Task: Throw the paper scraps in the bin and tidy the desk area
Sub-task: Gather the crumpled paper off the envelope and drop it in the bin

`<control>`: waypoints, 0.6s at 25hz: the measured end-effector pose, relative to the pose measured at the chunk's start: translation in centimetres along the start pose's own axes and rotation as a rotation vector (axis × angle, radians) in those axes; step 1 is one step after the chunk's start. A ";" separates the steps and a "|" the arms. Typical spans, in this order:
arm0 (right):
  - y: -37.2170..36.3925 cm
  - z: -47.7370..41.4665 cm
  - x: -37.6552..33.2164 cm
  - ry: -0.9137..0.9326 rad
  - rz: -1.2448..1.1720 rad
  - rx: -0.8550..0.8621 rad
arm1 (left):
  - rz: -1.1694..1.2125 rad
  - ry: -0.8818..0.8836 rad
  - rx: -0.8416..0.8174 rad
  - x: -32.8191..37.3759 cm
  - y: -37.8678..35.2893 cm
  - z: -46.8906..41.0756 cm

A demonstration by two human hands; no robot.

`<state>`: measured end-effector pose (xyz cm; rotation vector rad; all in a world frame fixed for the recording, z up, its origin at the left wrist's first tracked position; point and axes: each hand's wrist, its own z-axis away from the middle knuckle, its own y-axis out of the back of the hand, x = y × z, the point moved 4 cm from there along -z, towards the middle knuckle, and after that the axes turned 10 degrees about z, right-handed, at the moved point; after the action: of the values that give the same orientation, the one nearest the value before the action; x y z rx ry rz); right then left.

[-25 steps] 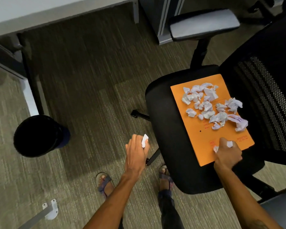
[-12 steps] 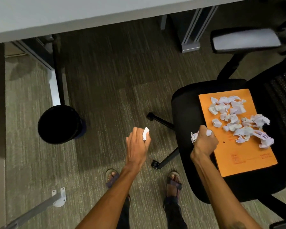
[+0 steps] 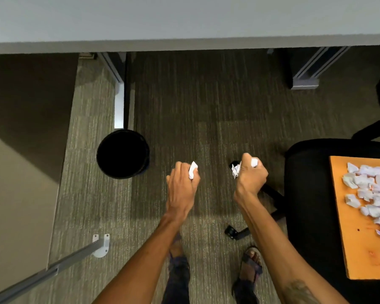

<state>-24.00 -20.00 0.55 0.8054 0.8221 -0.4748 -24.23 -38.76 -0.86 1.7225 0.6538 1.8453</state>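
Note:
A round black bin [image 3: 110, 172] stands on the carpet beside a desk leg, left of my hands. My left hand [image 3: 181, 185] is closed around a white paper scrap [image 3: 192, 169], a hand's width right of the bin. My right hand [image 3: 250, 175] is a fist over crumpled white paper scraps [image 3: 236, 171] that poke out on both sides. Several more crumpled scraps [image 3: 370, 189] lie on an orange folder [image 3: 364, 249] on the black chair seat [image 3: 309, 194] at the right.
The grey desk edge [image 3: 184, 43] runs across the top, with a white desk leg [image 3: 119, 102] just behind the bin. A grey metal bar with a floor bracket [image 3: 100, 245] slants in at the lower left. Chair base legs with castors [image 3: 232, 231] lie near my sandalled feet.
My right hand has left the folder with scraps in its fist and come left over the carpet. The view has swung left, so bin and left hand sit nearer the middle.

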 end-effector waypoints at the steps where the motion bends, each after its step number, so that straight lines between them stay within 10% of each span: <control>1: -1.9 1.0 -0.6 0.013 0.009 -0.027 | -0.002 0.012 0.022 -1.1 1.2 -0.7; 15: -24.6 13.9 -3.8 0.026 0.175 -0.393 | 0.271 0.490 0.319 -15.4 14.7 -8.2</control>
<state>-35.97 -45.77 -1.50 0.5129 0.8278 -0.1391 -32.46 -59.88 -3.07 1.6124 0.9884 2.5048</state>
